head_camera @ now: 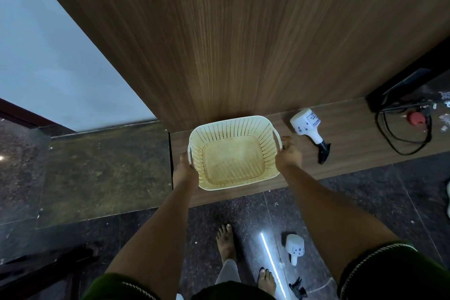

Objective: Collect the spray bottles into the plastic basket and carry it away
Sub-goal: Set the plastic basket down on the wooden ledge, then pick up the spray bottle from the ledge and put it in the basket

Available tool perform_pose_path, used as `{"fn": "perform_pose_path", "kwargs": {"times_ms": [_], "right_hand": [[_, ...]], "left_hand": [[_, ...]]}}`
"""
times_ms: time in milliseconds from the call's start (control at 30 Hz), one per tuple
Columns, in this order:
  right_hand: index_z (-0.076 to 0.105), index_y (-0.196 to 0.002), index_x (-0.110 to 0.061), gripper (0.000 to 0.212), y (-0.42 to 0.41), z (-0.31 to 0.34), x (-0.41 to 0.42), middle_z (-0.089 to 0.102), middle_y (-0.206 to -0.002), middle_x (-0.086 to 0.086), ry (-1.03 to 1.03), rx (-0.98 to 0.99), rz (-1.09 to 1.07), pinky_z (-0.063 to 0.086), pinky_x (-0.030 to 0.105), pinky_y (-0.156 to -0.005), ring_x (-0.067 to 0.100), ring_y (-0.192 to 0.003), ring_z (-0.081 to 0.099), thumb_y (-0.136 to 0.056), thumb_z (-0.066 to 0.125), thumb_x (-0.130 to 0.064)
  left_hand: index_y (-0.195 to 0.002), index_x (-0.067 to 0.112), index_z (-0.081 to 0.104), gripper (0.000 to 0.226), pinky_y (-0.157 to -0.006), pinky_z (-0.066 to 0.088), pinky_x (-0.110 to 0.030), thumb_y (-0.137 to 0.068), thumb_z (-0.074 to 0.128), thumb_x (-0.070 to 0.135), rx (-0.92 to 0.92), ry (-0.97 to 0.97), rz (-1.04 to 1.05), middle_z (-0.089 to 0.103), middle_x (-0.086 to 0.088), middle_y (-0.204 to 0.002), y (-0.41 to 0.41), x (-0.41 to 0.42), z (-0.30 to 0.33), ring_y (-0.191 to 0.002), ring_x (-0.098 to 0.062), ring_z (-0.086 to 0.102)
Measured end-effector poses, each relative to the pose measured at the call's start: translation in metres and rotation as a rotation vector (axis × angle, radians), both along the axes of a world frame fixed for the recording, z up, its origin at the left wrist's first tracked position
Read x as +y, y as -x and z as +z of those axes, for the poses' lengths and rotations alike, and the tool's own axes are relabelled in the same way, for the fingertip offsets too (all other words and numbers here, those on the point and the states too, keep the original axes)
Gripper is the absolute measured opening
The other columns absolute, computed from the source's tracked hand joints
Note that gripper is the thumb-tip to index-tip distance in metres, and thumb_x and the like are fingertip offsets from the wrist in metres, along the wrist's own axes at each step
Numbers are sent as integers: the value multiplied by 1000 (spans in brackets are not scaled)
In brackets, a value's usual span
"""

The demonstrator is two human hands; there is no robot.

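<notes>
Nearby, spray bottle [308, 128] nozzle-toward-viewer.

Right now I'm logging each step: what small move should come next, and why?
Probably free the right hand and reach for the spray bottle lying on the wooden ledge beside it: the basket, gripped by both hands, is empty.

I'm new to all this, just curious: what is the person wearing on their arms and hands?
Nothing on either hand: the left hand and right hand are bare, with no gloves, rings or watch visible. The forearms are bare too. Short dark green sleeves with pale stitched trim along the hem cover the upper arms.
</notes>
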State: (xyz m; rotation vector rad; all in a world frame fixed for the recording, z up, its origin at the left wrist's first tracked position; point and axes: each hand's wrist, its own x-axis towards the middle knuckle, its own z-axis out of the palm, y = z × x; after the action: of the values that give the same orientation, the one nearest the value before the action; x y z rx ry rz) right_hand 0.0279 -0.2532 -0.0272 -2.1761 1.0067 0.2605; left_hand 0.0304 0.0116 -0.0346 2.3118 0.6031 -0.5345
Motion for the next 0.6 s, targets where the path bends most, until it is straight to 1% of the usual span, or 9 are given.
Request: {"fn": "perform_pose_path", "kwargs": {"times_ms": [67,100,133,200,233,300,400,467,600], "right_hand": [[51,-126,-15,43,0,1,0,65,-113,17,-23,-17,7,47,32,-78,34,-104,61,-89,36,3],[51,-126,-17,43,0,0,-1,65,-114,16,-31,-24,12,49,34,-80,34,-105,61,-89,37,1],[49,-128,-19,42,-1,0,-2,64,-116,15,-33,-26,19,49,35,-82,34,-105,60,-91,37,-2],[44,-133,-21,40,-1,1,-4,61,-123,14,-34,-30,20,48,37,-87,34,-110,59,-94,41,-10],[42,-134,-20,40,-2,3,-5,58,-127,13,-37,-38,13,47,38,-90,33,-113,57,-95,43,-13],[42,-135,-19,41,-1,7,-9,54,-133,11,-46,-65,-18,47,38,-93,31,-117,56,-95,46,-15],[46,-132,-16,39,2,12,-24,54,-131,11,-51,-109,-90,44,34,-90,29,-117,55,-93,50,-13],[48,-130,-15,39,7,13,-40,54,-129,14,-33,-124,-136,43,32,-89,29,-114,56,-91,52,-14],[49,-130,-9,40,20,10,-74,49,-133,18,22,-64,-195,42,39,-97,34,-116,52,-91,53,-15]], "left_hand": [[-141,20,36,45,-83,49,-42,-97,39,15,7,15,5,61,-13,-124,0,-2,3,-110,-35,60],[-144,20,32,47,-86,49,-43,-97,41,17,12,20,7,58,-14,-129,0,-3,5,-115,-35,58],[-146,18,27,52,-93,47,-45,-97,44,18,14,15,3,52,-14,-137,-1,-5,7,-123,-36,52],[-150,13,20,63,-106,38,-48,-95,51,23,-41,-87,-64,37,-15,-148,-2,-9,12,-136,-35,35],[-149,10,21,66,-106,37,-48,-93,54,25,-105,-163,-121,35,-16,-148,-2,-12,17,-136,-35,33],[-144,6,30,66,-101,41,-46,-89,59,28,-244,-258,-227,40,-17,-141,-4,-22,28,-128,-35,39],[-140,4,38,62,-97,43,-46,-87,59,29,-395,-276,-373,48,-17,-133,-12,-42,42,-119,-34,46],[-139,4,40,60,-100,42,-47,-87,57,29,-440,-260,-462,50,-16,-133,-19,-60,46,-121,-34,46],[-143,7,34,62,-105,39,-42,-90,53,32,-435,-158,-598,47,-12,-136,-29,-103,52,-126,-30,42]]}}
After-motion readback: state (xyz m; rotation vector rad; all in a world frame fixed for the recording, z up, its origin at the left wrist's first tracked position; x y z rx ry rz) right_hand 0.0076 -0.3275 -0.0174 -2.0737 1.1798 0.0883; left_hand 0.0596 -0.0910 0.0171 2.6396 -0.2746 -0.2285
